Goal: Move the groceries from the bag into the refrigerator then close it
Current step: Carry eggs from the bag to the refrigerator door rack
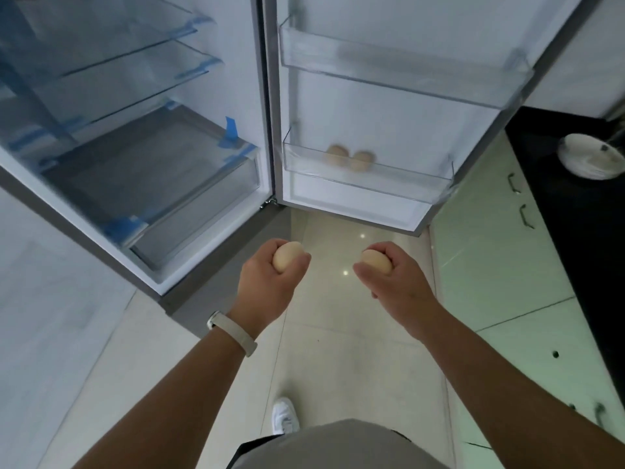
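Approach to the lower door bin (412, 174). My left hand (267, 282) and right hand (392, 282) each curl round one egg, the left egg (287, 257) and the right egg (374, 260), held low in front of that bin. Two stored eggs (348, 157) lie touching inside it. I judge mine are carried singly for gentle placing beside them.

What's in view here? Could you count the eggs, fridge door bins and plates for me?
Eggs: 4, one in the left hand, one in the right hand, two in the lower door bin
Door bins: 2, upper door bin and lower
White plate: 1
Total: 7
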Demonstrator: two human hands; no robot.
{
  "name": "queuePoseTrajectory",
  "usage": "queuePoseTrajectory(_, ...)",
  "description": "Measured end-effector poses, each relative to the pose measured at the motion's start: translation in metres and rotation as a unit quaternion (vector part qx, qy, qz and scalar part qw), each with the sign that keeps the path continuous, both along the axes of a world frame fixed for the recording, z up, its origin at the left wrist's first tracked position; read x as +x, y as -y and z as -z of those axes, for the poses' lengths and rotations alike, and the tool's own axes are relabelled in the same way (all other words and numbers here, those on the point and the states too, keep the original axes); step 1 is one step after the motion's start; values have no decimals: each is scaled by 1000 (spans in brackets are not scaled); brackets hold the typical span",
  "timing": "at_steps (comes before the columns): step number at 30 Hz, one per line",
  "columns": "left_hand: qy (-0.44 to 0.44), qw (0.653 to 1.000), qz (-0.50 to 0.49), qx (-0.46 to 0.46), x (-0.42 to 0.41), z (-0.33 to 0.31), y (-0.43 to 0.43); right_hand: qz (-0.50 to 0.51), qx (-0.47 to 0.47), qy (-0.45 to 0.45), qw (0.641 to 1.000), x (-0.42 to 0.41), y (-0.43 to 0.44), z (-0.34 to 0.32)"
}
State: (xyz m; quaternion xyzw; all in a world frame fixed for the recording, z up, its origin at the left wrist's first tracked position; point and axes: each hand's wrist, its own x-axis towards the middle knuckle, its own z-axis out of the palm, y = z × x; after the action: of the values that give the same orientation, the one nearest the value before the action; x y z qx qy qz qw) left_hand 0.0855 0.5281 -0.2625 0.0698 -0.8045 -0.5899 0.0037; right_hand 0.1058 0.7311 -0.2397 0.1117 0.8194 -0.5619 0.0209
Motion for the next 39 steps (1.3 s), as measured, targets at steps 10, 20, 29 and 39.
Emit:
queuePoseTrajectory(10,11,999,37,1,-74,8,-6,44,-8,10,999,-66,-7,7)
queuePoseTrajectory(20,-5,998,19,-57,-159,-3,-44,4,-46,12,999,-163,-43,14)
queuePoseTrajectory(29,-26,984,27,-172,-232,-13,-87,-42,-16,-6,999,-248,-104,6)
queuePoseTrajectory(39,-54,965,111,-233,-275,-13,-118,-142,81,31,986,-297,-146,8)
